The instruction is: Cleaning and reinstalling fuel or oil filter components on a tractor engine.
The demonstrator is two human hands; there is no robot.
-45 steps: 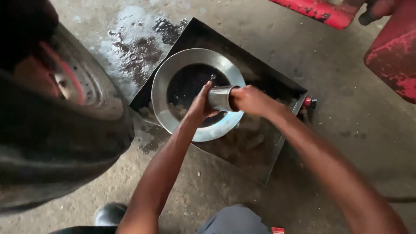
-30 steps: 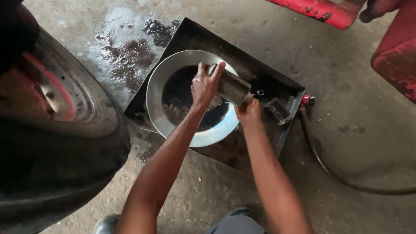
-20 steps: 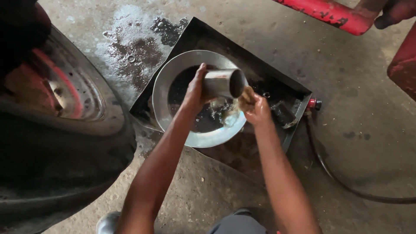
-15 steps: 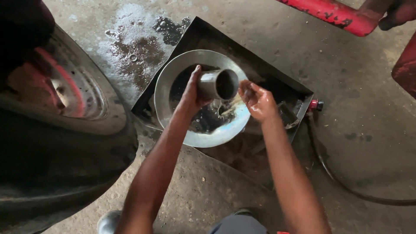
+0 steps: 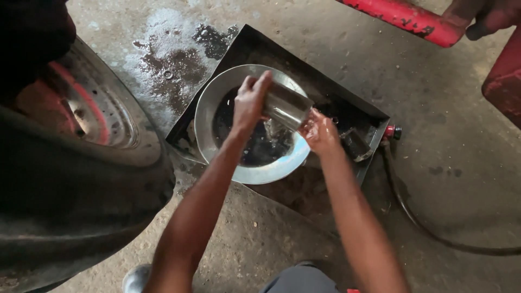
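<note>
At frame centre, left hand (image 5: 251,103) gripped a metal cup (image 5: 286,106) over the basin (image 5: 209,103); wet right hand (image 5: 320,130) cupped loosely beside it.

Both forearms are bare, with no sleeves, gloves, watch or rings visible. The right hand (image 5: 320,130) looks wet and glossy; the left hand (image 5: 251,100) does not. Grey cloth, possibly trousers (image 5: 301,279), shows at the frame's bottom edge.

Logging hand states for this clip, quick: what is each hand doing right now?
Left hand: closed around the metal cylinder, held over the round basin.
Right hand: at the cylinder's open end, wet; its grip cannot be told.
</note>
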